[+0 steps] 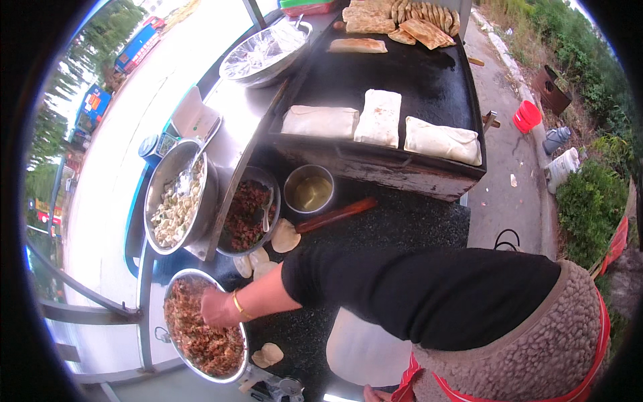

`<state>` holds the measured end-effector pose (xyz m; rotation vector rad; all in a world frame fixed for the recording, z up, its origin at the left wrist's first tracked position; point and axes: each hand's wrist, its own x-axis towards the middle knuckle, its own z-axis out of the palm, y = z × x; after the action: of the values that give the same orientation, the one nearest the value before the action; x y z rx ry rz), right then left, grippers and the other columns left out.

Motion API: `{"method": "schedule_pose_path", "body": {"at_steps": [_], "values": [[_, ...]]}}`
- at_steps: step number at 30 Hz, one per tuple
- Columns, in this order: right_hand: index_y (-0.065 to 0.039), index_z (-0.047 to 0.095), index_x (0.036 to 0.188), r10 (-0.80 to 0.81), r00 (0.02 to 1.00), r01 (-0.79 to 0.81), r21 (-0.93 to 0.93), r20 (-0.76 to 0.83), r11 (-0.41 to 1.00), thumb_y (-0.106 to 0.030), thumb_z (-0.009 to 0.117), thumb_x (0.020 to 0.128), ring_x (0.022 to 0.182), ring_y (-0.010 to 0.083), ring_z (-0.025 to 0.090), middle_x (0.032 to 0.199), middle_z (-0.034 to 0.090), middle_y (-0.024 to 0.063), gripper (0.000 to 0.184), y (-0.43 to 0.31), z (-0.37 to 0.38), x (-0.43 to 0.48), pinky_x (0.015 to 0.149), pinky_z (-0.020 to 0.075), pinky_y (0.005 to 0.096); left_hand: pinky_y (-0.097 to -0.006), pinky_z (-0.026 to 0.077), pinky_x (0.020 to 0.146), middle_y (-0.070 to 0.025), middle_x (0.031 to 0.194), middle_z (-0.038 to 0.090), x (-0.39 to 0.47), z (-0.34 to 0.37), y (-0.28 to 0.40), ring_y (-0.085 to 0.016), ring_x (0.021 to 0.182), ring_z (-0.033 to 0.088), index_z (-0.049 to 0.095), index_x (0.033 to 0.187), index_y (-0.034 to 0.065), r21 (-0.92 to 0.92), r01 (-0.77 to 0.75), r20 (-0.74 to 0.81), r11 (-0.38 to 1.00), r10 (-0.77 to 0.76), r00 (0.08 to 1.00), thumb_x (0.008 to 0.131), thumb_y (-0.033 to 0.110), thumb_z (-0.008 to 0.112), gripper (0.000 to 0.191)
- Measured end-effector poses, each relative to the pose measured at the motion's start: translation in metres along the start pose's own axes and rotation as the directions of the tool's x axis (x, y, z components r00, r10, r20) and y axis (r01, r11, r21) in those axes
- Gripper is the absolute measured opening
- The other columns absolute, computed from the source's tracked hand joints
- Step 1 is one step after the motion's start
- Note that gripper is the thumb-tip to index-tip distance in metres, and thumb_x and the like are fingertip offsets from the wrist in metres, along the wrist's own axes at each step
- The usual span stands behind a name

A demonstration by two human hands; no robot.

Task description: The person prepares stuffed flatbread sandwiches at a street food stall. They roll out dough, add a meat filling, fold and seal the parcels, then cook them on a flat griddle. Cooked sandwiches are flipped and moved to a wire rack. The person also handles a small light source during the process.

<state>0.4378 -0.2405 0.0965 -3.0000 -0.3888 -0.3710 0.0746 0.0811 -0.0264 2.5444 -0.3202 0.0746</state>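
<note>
My right hand [217,307], wearing a gold bracelet [241,305], reaches into a metal bowl [244,346] of reddish minced filling [201,346]. Its fingers are blurred and partly sunk in the filling, so their grip is unclear. At the bottom edge only a small part of my left hand [376,394] shows, close to a thin sheet of rolled dough [364,352] on the dark worktop [296,326]. My right forearm and black sleeve pass over the worktop and cover part of the dough.
Wrapped dough parcels [378,118] lie on the black griddle [361,68], with browned flatbreads [371,22] behind. Nearby stand a bowl of pale diced filling [176,211], a bowl of dark filling [246,216], an oil pot [309,190], a wooden rolling pin [336,215] and small dough rounds [286,237].
</note>
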Motion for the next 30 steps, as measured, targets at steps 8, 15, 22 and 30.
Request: {"method": "schedule_pose_path", "body": {"at_steps": [8, 15, 22, 30], "values": [[-0.010, 0.069, 0.067, -0.114, 0.983, 0.135, 0.143, -0.144, 0.981, -0.014, 0.063, 0.071, 0.071, 0.0335, 0.071, 0.073, 0.069, 0.0158, 0.007, 0.001, 0.003, -0.049, 0.059, 0.0563, 0.0431, -0.0429, 0.049, 0.093, -0.0164, 0.112, 0.070, 0.000, -0.038, 0.040, -0.035, 0.105, 0.063, 0.070, 0.110, 0.0006, 0.024, 0.056, 0.071, 0.998, -0.058, 0.996, 0.090, -0.001, 0.057, 0.024], [-0.009, 0.074, 0.077, -0.028, 0.998, 0.036, 0.142, -0.061, 0.989, -0.016, 0.062, 0.076, 0.080, 0.0335, 0.073, 0.078, 0.072, 0.0143, 0.014, 0.005, -0.015, -0.031, 0.067, 0.0578, 0.0456, -0.0410, 0.051, 0.091, -0.0144, 0.109, 0.070, 0.003, -0.041, 0.055, -0.033, 0.103, 0.064, 0.071, 0.110, 0.0025, -0.087, 0.080, -0.019, 0.993, -0.082, 0.996, 0.088, -0.006, 0.058, 0.027], [-0.016, 0.072, 0.078, -0.097, 0.991, 0.078, 0.200, 0.090, 0.977, -0.016, 0.063, 0.080, 0.077, 0.0267, 0.071, 0.075, 0.070, 0.0070, 0.009, 0.004, -0.007, -0.026, 0.064, 0.0560, 0.0424, -0.0409, 0.051, 0.090, -0.0138, 0.107, 0.071, -0.010, -0.047, 0.048, -0.032, 0.101, 0.065, 0.072, 0.108, 0.0029, -0.062, 0.125, -0.027, 0.990, -0.127, 0.992, 0.090, -0.005, 0.059, 0.024], [-0.015, 0.074, 0.077, -0.071, 0.996, 0.073, -0.023, 0.059, 0.997, -0.015, 0.065, 0.072, 0.075, 0.0300, 0.072, 0.074, 0.071, 0.0122, 0.010, 0.041, -0.022, -0.039, 0.065, 0.0563, 0.0440, -0.0407, 0.052, 0.089, -0.0134, 0.107, 0.071, -0.019, -0.048, 0.040, -0.032, 0.101, 0.065, 0.072, 0.108, 0.0036, -0.068, 0.131, -0.049, 0.989, -0.134, 0.990, 0.089, -0.005, 0.059, 0.024]]}}
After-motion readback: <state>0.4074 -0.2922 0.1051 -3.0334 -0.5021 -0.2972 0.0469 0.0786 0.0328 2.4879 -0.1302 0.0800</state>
